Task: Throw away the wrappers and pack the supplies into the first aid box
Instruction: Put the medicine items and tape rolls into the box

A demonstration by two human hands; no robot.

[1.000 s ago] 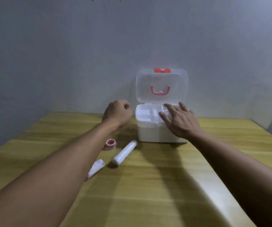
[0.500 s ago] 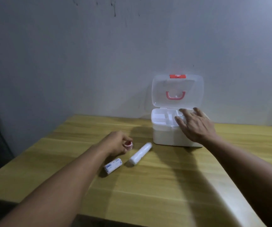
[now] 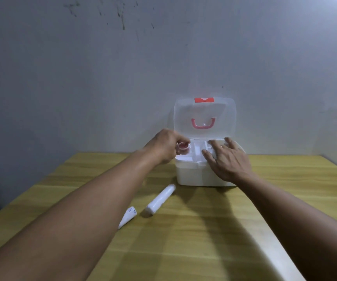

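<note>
First aid box: left hand grip pinches tape roll above it, right hand flat, open.

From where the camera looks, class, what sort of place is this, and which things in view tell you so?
Probably a plain indoor room set up as a simple workspace. A bare, scuffed grey wall stands close behind a wooden table, which carries only a first aid box and a few supplies; no other furnishings show.

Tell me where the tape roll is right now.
In the head view, the tape roll is pinched in the left hand, held over the left end of the open first aid box, left of the right hand.
</note>
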